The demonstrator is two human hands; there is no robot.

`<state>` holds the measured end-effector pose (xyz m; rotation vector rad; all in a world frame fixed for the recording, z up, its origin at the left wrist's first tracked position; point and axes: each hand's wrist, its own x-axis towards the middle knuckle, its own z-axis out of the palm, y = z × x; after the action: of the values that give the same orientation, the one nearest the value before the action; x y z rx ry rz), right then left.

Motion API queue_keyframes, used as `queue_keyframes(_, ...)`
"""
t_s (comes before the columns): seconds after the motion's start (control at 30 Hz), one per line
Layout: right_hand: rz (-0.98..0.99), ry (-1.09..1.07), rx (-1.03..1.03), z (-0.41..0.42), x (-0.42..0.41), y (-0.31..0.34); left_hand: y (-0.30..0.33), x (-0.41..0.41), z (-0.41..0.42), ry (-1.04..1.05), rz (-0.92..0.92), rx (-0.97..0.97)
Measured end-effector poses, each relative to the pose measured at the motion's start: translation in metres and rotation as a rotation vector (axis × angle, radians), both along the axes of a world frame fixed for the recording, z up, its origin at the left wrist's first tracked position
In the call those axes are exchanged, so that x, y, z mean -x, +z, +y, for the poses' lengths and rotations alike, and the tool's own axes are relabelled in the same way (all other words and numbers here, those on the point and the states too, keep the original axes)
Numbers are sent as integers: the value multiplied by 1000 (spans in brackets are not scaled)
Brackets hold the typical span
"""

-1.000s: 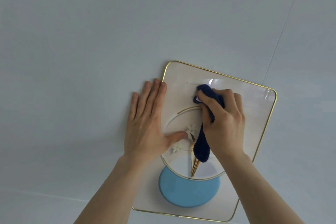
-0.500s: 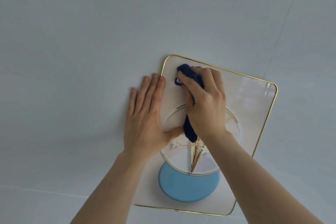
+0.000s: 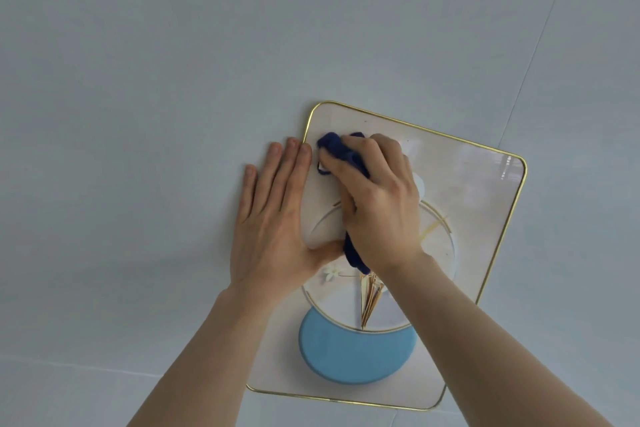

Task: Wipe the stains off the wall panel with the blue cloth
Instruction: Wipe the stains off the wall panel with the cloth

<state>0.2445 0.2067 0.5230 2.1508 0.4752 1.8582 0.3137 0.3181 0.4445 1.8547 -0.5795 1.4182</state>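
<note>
On wall panel (image 3: 460,184): right hand (image 3: 377,204) presses blue cloth (image 3: 341,151).

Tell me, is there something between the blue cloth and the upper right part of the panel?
Nothing visible. The right hand presses the blue cloth near the wall panel's upper left corner; the upper right surface is bare.
</note>
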Motion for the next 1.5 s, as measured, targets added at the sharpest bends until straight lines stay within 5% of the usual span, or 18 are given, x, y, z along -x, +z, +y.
queue_keyframes(0.17,-2,-57,72,-24,11,0,0,0,5,-40,35,-39)
queue_keyframes(0.33,-102,-18,-184,-32,8,13,1,1,6,-51,42,-43)
queue_keyframes(0.67,116,-125,-63,-60,43,-47,4,9,8,-56,98,-59)
queue_keyframes(0.8,171,-136,-124,-50,54,-34,6,18,8,-45,130,-57)
queue_keyframes(0.93,6,2,-250,-26,49,10,8,21,8,-30,127,-49)
queue_keyframes(1.17,62,-184,-30,3,21,41,6,19,8,-36,111,-36)
queue_keyframes(1.37,-5,-208,-198,-39,40,27,6,19,9,-37,120,-45)
queue_keyframes(1.5,150,-253,-278,-55,64,11,7,22,10,-32,125,-41)
